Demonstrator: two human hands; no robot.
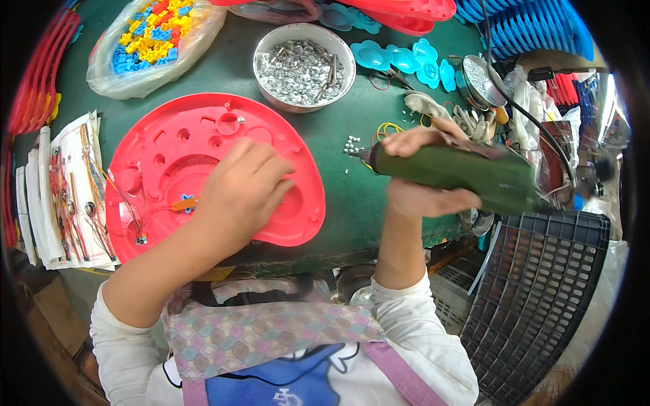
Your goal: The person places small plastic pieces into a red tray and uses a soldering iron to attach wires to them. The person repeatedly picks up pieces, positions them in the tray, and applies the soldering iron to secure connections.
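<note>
A red rounded plastic shell (308,169) lies hollow side up on the green table in front of me. My left hand (244,189) is over its middle, fingers curled together; whatever they may hold is hidden. Inside the shell I see an orange strip (183,204) beside a small blue piece, plus thin wires running to a tiny circuit board (141,239). To the right of the shell, my right hand (433,200) is wrapped round a dark green power screwdriver (460,173). The tool lies sideways, its bit pointing left near small loose silver screws (351,143).
A metal bowl (258,76) of small metal parts stands behind the shell. At the back left is a plastic bag (105,81) of coloured star pieces. Wired parts (81,196) lie left; a black cord (535,115) and a black plastic crate (535,291) are right.
</note>
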